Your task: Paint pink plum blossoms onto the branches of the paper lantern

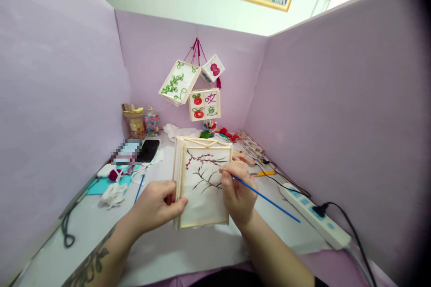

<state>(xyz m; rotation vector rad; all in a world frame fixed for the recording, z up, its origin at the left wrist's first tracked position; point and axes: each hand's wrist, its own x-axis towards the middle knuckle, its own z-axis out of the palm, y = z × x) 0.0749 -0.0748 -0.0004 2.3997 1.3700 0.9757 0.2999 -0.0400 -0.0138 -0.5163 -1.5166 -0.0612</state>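
Note:
A box-shaped lantern with a pale wooden stick frame and white panels stands upright before me. On its front panel are dark painted branches, the upper ones dotted with pink-red blossoms. My left hand grips the lantern's left edge, thumb on the front. A blue-handled paintbrush is pinched in my right hand, its tip close to the panel by the lower branches; whether it touches I cannot tell. That hand hides part of the panel's right edge.
Decorated lanterns hang at the back. A power strip with a plugged-in black cord lies right, near wooden sticks. Left are a phone, crumpled tissue, another blue brush and a bead jar. Purple partitions enclose the table.

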